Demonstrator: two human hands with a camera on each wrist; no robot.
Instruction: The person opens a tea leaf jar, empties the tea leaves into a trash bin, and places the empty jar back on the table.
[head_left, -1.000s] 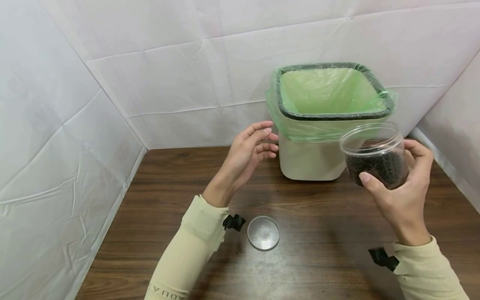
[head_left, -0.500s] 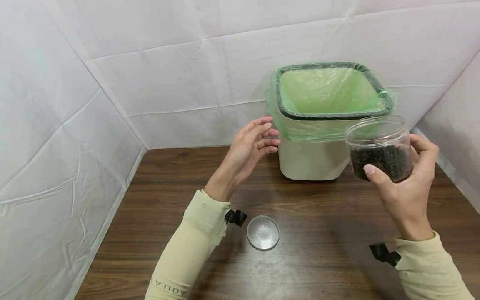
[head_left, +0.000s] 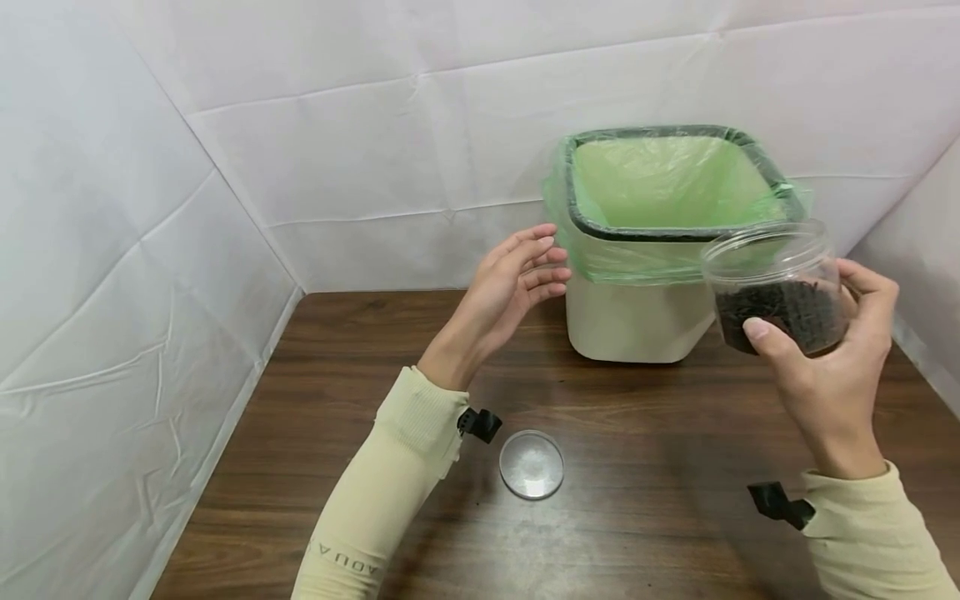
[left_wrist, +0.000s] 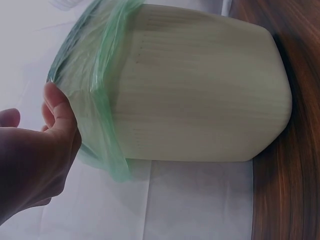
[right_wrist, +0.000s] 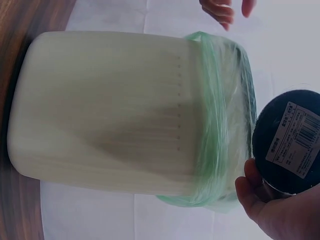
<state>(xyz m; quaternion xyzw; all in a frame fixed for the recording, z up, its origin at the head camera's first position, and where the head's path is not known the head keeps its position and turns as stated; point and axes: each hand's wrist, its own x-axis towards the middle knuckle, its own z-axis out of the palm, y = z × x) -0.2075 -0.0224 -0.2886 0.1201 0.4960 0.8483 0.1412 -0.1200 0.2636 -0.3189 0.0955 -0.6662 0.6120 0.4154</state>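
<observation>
Okay, clear jar (head_left: 771, 273) is hanging above the desk (head_left: 630, 500) toward its right edge, near the bin's (head_left: 630, 325) front; can't tell whether they're touching. Right hand (head_left: 828, 379) is gripping its side, thumb in front. Mouth is looking uncovered and dark shreds (head_left: 802, 308) are lying inside, so over-tilting or a slipping thumb could be scattering them on the desk. Bin is standing by the back edge, green liner (head_left: 637, 271) overhanging; a jar knock could be pulling it loose. Left hand (head_left: 504, 287) is hovering alongside, fingers loosely bent, gripping nothing, so probably not steadying anything. Lid (head_left: 531, 465) is lying well forward of the back edge; a sleeve (head_left: 416, 433) could be nudging it.
</observation>
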